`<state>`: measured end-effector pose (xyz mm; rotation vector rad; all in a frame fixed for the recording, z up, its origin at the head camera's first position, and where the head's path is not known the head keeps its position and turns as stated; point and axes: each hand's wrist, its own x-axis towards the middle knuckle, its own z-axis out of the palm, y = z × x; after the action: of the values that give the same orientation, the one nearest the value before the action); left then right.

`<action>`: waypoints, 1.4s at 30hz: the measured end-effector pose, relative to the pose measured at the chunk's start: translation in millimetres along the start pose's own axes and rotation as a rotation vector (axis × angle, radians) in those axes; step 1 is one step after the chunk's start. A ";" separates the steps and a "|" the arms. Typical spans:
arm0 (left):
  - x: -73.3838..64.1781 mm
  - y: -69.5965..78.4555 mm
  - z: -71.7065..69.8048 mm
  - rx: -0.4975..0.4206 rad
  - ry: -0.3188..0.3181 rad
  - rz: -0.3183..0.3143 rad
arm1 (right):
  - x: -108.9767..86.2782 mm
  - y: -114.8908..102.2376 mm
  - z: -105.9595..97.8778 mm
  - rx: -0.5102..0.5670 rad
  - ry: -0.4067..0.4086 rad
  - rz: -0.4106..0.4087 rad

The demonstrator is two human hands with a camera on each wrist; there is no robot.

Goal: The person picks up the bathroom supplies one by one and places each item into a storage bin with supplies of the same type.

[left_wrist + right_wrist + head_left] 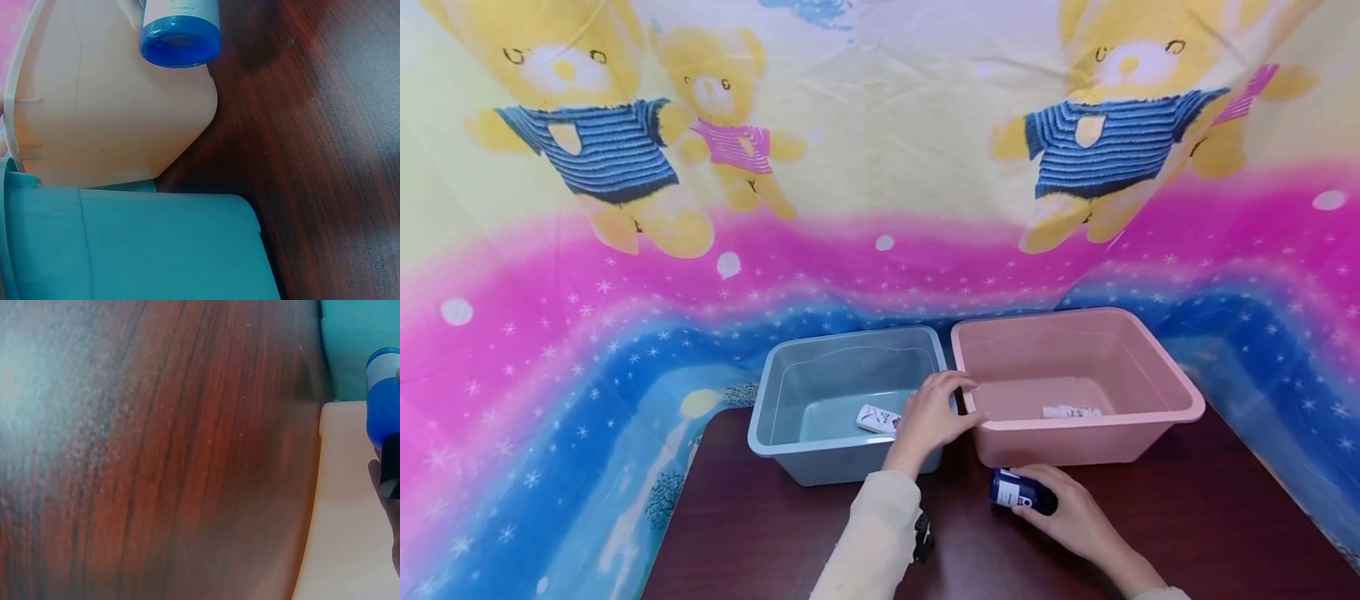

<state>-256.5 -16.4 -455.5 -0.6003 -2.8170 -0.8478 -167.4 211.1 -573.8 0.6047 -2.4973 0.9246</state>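
My right hand (1073, 514) grips a small blue bottle (1011, 490) with a white label and a black cap. The bottle lies sideways above the table, just in front of the pink bin (1075, 442), its blue base toward the left. Over the gap between the bins, my left hand (931, 414) has thumb and fingers spread apart, with the fingertips at the pink bin's left rim. A white bottle (876, 418) with printing lies in the grey-blue bin (838, 464), partly behind the left hand. Inside the pink bin lies a white container (1070, 412), partly hidden by the front wall.
Both bins stand side by side at the back of a dark brown wooden table (760, 533). Behind them hangs a cloth (880, 183) printed with bears and snowflakes. A black device (923, 537) sits on the left wrist.
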 end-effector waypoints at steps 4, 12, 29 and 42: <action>0.4 -0.3 0.2 -0.002 0.000 -0.003 | 0.4 -0.7 -3.4 0.000 0.009 0.007; 1.4 1.3 -0.2 -0.008 0.000 0.000 | -0.4 -0.8 -14.3 -0.003 0.031 0.000; 3.2 2.1 -2.0 -0.016 -0.003 0.002 | -6.8 1.2 -38.2 -0.035 0.070 0.013; -0.1 0.9 -0.6 0.000 0.001 0.001 | -10.2 -3.0 -53.0 -0.061 0.075 0.016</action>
<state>-256.1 -16.1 -454.5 -0.6013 -2.8158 -0.8482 -145.7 247.8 -540.5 0.5210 -2.4572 0.8575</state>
